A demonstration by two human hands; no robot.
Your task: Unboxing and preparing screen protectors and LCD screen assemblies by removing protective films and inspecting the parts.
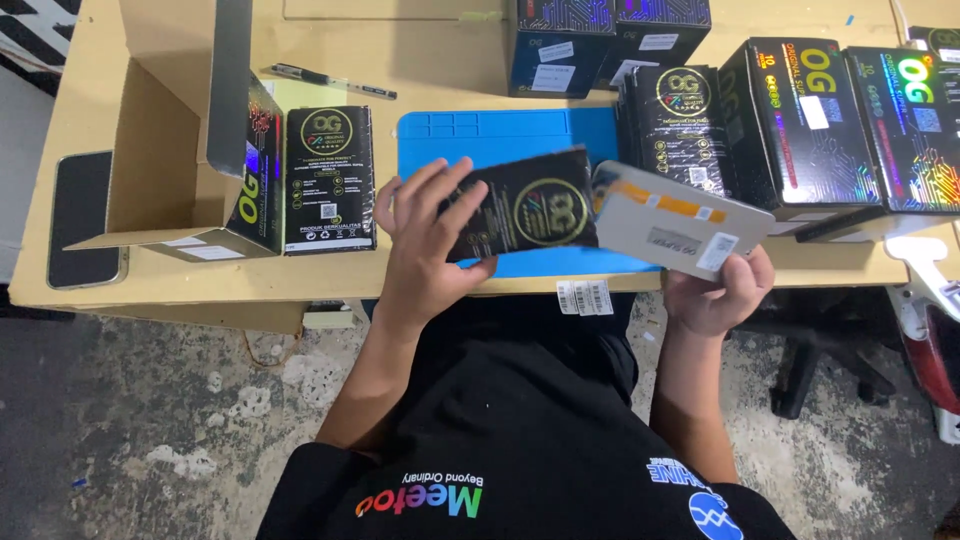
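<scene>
The person wears a black T-shirt (520, 440) with multicoloured lettering and bare forearms.

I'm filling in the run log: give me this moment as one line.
left hand: holds black flat packet | right hand: holds grey flat box | under them: blue mat | at left: open carton

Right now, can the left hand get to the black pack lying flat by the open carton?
Probably yes, but not freely: the left hand is gripping a black pouch. The flat black pack lies uncovered just beside it, with bare table between; it would have to let go first.
</scene>
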